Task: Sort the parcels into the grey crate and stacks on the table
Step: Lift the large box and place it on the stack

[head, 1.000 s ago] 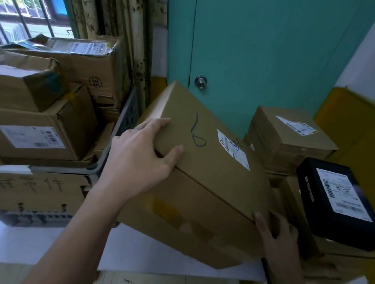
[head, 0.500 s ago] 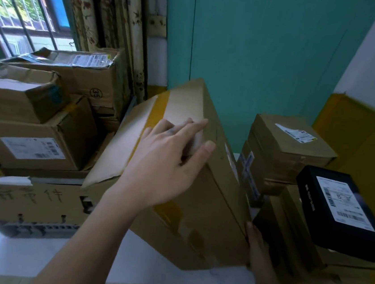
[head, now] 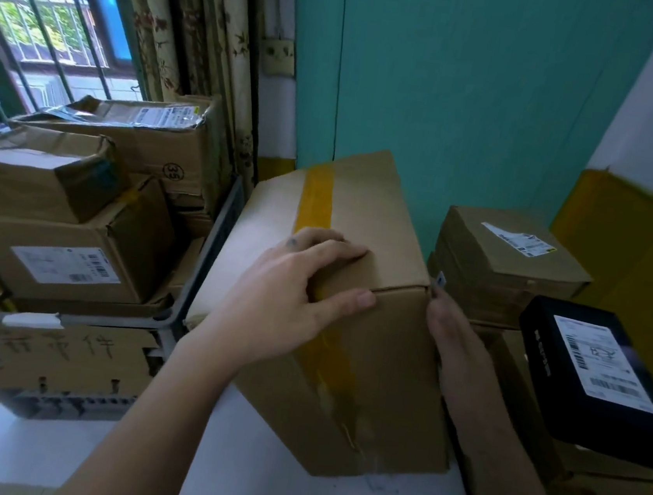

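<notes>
Your sorting looked well along: several parcels (head: 67, 258) filled the grey crate (head: 216, 230) at the surface's (head: 251, 466) left edge, and brown parcels (head: 506, 263) and a black parcel (head: 586, 382) sat stacked at its right edge. The large taped box (head: 378, 383) stood mid-surface near the front edge, between crate and stacks, probably not yet settled. Your left hand (head: 290, 304) gripped its top front edge, fingers above and thumb on the front face. Your right hand (head: 452, 343) pressed flat against its right side.
</notes>
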Available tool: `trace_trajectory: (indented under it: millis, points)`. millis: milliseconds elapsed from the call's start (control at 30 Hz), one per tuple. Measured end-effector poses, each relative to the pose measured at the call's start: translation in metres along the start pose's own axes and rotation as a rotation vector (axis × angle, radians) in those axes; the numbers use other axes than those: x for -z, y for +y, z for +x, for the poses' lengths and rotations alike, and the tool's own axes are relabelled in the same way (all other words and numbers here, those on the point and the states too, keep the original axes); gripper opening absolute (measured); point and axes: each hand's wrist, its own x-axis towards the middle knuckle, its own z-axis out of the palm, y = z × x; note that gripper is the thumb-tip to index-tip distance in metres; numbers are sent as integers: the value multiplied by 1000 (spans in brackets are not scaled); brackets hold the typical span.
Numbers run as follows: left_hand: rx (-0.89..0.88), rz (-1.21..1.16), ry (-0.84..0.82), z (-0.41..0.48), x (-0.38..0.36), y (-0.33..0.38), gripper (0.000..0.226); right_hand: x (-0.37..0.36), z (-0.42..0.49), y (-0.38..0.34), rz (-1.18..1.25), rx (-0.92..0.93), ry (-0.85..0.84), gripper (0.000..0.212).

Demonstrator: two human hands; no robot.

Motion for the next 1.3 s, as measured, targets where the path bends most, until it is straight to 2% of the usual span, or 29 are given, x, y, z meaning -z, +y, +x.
trace_trajectory:
  millis: [33,100,167,200,267,333,400,467,500,600,700,800,900,933,1000,1067,1133,1200,1233,1300]
  points:
    - [1,18,-3,-1,-3,1,73,-7,2,-10,62,-9,-56,84]
    - [2,93,21,-1,-5,1,71,-9,16,-19,25,29,16,86]
    - [-15,140,49,-2,-5,-3,69,-10,17,-19,81,-24,15,89]
    - [-36,134,49,-4,-4,-6,67,-8,19,-20,75,-45,28,83]
    - [-35,85,55,-9,-5,-16,60,-5,26,-22,73,-93,50,59]
    - [69,10,163,-13,-8,-31,59,-1,28,-20,92,-97,65,39]
    - [286,-58,240,-15,-9,-43,62,4,30,-14,95,-100,76,27]
    - [494,-152,174,-15,-10,-47,71,6,30,-14,106,-108,72,24]
    - [536,-218,156,-15,-10,-47,76,8,31,-12,117,-116,63,23]
    - [513,-303,222,-14,-10,-43,83,9,33,-7,149,-135,51,27]
    - [481,-286,264,-13,-12,-42,85,8,41,1,214,-221,50,53]
    - [467,-257,308,-13,-12,-47,84,2,46,9,359,-341,50,40]
    - [423,-245,361,-15,-7,-55,74,-7,50,20,357,-405,40,54]
    - [415,-236,366,-15,-5,-58,68,-9,51,22,341,-418,35,51]
    - [442,-230,327,-14,2,-62,61,-9,56,19,317,-438,2,26]
    - [510,-251,263,-11,12,-65,67,-5,66,14,283,-444,-82,12]
    - [579,-276,198,-7,24,-67,86,-1,75,2,190,-431,-187,22]
    - [622,-318,137,-3,35,-70,103,-3,84,-10,75,-427,-225,57]
    - [639,-351,113,-1,38,-70,106,-5,89,-14,35,-430,-236,74]
    - [688,-422,79,4,42,-72,104,-10,93,-22,-42,-424,-251,85]
